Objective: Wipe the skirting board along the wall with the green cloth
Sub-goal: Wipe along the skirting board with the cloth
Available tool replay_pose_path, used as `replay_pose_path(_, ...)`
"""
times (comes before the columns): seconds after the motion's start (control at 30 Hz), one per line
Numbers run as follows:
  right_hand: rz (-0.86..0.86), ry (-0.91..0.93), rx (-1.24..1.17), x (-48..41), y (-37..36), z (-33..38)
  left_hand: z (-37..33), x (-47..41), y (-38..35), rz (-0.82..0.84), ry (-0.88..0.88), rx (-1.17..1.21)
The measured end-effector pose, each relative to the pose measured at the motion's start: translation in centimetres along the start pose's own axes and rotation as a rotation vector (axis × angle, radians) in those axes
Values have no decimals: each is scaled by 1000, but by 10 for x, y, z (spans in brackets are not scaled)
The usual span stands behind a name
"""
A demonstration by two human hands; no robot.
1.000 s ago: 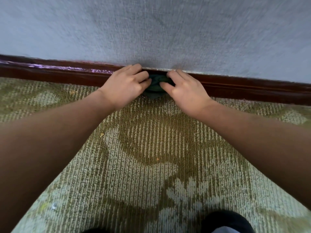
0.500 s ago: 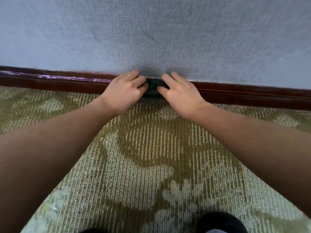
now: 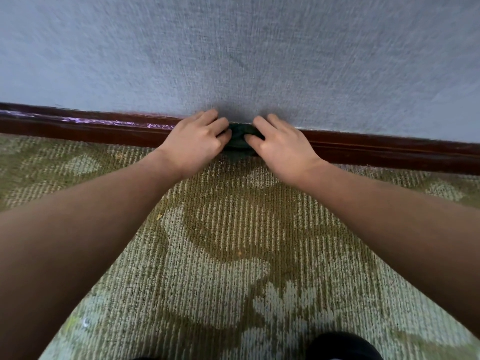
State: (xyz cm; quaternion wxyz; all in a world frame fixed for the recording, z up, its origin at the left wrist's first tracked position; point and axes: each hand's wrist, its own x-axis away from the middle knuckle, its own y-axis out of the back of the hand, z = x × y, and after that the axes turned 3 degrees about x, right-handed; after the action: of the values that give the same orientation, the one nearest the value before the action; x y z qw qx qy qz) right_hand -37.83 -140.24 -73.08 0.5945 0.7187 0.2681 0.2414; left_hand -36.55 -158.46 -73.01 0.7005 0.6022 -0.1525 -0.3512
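One head-worn wide-angle view looks forward and down, close over the carpet (image 3: 233,255), skirting board (image 3: 389,152) crossing mid-frame

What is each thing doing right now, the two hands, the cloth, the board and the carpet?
green cloth, bunched up, pressed against the skirting board.
left hand, fingers curled, gripping the cloth's left end.
right hand, fingers curled, gripping the cloth's right end.
skirting board, dark and glossy, partly covered by hands and cloth.
carpet, lying flat, a few small crumbs on it.
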Motion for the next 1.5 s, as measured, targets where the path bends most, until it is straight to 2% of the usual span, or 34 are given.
replay_pose_path(0.53,-24,-1,16,-4,-7,2,4,4,-19,-64,-24,53)
replay_pose_path(1.5,-61,-27,69,-4,-11,4,3,4,-22,-72,-12,51)
